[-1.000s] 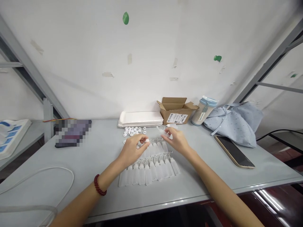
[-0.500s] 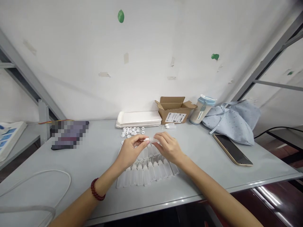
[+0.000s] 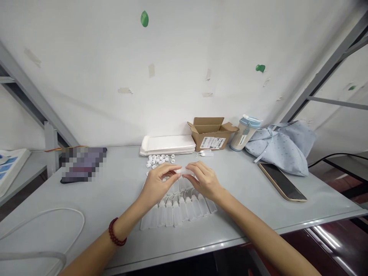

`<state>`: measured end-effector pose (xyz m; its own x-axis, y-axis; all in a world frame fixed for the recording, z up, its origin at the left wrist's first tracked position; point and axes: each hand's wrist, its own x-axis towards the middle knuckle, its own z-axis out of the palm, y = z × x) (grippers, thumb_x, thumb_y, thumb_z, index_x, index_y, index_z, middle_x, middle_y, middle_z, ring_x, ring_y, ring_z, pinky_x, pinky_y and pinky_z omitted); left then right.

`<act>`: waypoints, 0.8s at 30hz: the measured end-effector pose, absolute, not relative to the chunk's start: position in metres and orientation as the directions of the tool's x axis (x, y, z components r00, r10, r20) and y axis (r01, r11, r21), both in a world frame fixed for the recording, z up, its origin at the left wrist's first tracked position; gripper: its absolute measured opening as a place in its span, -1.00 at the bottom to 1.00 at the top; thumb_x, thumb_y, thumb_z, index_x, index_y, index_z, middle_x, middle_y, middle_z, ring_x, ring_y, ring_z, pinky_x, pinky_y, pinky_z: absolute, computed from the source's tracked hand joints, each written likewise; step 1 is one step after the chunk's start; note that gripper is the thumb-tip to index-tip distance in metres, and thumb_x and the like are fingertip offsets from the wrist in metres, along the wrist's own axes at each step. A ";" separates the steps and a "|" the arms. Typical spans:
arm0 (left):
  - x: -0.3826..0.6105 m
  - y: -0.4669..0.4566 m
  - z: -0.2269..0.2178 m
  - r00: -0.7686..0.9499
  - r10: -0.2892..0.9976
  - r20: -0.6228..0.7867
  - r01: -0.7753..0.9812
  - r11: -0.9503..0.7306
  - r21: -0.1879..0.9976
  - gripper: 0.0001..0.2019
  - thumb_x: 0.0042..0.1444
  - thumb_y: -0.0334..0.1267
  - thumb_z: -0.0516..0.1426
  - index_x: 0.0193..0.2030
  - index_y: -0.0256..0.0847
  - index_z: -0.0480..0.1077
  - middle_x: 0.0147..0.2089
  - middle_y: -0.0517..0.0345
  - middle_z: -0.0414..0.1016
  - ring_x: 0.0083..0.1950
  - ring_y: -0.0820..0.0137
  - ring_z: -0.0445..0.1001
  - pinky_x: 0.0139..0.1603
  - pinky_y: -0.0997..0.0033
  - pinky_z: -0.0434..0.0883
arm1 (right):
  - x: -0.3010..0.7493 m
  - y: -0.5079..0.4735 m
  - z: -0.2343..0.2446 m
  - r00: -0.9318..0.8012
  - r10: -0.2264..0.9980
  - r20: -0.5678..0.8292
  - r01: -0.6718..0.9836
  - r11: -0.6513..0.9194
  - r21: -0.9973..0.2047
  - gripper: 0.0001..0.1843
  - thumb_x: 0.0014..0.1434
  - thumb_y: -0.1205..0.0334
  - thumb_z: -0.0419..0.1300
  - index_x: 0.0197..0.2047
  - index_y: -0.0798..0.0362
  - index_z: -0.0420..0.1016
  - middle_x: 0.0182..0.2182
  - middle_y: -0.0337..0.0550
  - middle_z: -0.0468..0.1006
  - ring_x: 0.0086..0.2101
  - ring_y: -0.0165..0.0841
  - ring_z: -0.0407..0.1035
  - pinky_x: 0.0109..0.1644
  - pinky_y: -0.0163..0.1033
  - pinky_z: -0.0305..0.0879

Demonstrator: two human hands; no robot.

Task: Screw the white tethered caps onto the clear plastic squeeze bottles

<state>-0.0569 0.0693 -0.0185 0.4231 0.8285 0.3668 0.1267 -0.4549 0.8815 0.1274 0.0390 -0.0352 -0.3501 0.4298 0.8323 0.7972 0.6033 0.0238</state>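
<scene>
A small translucent plastic bottle (image 3: 183, 170) lies sideways between my two hands above the table. My left hand (image 3: 157, 183) pinches its white cap end with thumb and fingers. Closed around its other end is my right hand (image 3: 206, 181), whose fingers hide most of the body. Below them, several similar bottles (image 3: 177, 214) lie side by side in a row, thin loops at their necks. More bottles behind that row are partly covered by my hands. Loose white caps (image 3: 158, 159) sit in a cluster just beyond my left hand.
A stack of white envelopes (image 3: 169, 145) and an open cardboard box (image 3: 212, 134) stand by the wall, with a single bottle (image 3: 206, 153) before the box. To the right are a blue-lidded cup (image 3: 245, 133), a light blue cloth bag (image 3: 283, 147) and a phone (image 3: 281, 181). A white cable (image 3: 75, 230) loops at left.
My fingers have shifted slightly around the bottle, and less of it shows between them. The whole view has moved a little; the things on the table stay in place.
</scene>
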 end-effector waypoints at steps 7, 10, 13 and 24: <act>-0.054 0.061 -0.009 0.326 0.913 0.246 0.147 -0.306 0.940 -0.78 0.08 -0.09 0.16 -0.34 -0.22 0.34 -0.49 0.25 0.41 -0.46 0.47 0.41 -0.40 0.50 0.39 | 0.124 0.038 -0.032 -0.358 0.373 0.856 0.803 0.591 0.078 -0.86 0.20 0.32 0.16 -0.15 0.11 0.32 -0.36 -0.06 0.53 -0.37 -0.34 0.38 -0.37 -0.29 0.33; -0.055 0.061 -0.009 0.341 0.928 0.153 0.218 -0.236 0.947 -0.69 0.11 -0.01 0.11 -0.45 -0.21 0.23 -0.64 0.33 0.31 -0.61 0.51 0.32 -0.55 0.53 0.30 | 0.124 0.037 -0.033 -0.372 0.342 0.863 0.800 0.590 0.111 -0.84 0.18 0.35 0.18 -0.15 0.12 0.31 -0.37 -0.05 0.53 -0.39 -0.35 0.38 -0.39 -0.30 0.33; -0.055 0.063 -0.009 0.451 0.893 0.005 0.226 -0.120 0.967 -0.58 0.18 0.07 -0.03 -0.52 -0.22 0.22 -0.71 0.29 0.28 -0.70 0.51 0.27 -0.64 0.53 0.23 | 0.124 0.036 -0.033 -0.372 0.304 0.877 0.795 0.593 0.132 -0.79 0.15 0.37 0.21 -0.14 0.13 0.31 -0.37 -0.04 0.53 -0.40 -0.35 0.37 -0.39 -0.29 0.34; -0.061 0.063 0.001 0.586 0.794 0.162 0.051 -0.236 0.970 -0.78 0.13 -0.13 0.09 -0.34 -0.26 0.40 -0.43 0.17 0.42 -0.45 0.47 0.40 -0.45 0.51 0.37 | 0.124 0.036 -0.033 -0.361 0.213 0.908 0.754 0.640 0.149 -0.74 0.13 0.51 0.17 -0.12 0.11 0.29 -0.32 0.03 0.54 -0.32 -0.31 0.43 -0.36 -0.26 0.42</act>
